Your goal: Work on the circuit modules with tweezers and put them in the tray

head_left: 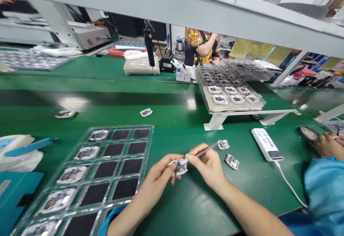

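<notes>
My left hand [164, 169] is closed around the edge of a small electronic module [180, 168] with a white frame, thumb on top. My right hand [208, 166] pinches slim grey metal tweezers [206, 149], their back end pointing up to the right. Its fingertips meet the module's upper edge; the tip of the tweezers is hidden there. Two more modules, an upper one [223, 144] and a lower one [232, 162], lie on the green bench to the right of my hands. Left of them is a clear plastic tray [152, 135] with dark pads, its left column holding similar modules.
Stacked trays of modules [231, 100] rest on a raised stand [215, 121]. A white device [266, 144] with a cable lies at right, near a co-worker's hand [329, 144]. Single modules lie farther back, one left [66, 114], one central [146, 112]. A shelf beam [172, 5] crosses overhead.
</notes>
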Available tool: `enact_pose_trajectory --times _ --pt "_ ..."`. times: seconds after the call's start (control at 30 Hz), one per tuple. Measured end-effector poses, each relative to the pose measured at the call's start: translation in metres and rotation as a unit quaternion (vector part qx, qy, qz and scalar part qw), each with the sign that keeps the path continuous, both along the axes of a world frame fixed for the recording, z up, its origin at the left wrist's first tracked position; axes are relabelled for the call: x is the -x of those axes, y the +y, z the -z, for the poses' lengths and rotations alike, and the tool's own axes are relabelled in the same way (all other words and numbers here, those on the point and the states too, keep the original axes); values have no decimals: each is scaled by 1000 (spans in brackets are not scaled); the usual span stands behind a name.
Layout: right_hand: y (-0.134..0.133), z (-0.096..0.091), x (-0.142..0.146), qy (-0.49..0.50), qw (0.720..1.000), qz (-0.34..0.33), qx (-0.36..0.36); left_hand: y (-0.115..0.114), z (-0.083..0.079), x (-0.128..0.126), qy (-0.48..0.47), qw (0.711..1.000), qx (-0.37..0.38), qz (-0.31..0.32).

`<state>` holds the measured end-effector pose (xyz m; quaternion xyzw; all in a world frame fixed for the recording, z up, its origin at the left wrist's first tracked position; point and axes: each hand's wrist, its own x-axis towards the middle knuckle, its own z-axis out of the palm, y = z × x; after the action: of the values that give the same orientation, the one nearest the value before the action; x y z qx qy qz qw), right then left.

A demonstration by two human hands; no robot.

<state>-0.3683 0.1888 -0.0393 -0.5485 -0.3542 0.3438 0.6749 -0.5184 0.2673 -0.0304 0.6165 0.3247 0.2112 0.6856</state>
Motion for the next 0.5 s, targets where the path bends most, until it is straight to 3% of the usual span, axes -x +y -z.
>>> enact_pose_trajectory --times 0.17,0.5 --pt "1 0 1 30 1000 -3 -1 -1 -2 0 2 1000 8 -4" --pt "-3 3 2 -40 999 12 4 -3 -2 -1 -2 999 36 -19"
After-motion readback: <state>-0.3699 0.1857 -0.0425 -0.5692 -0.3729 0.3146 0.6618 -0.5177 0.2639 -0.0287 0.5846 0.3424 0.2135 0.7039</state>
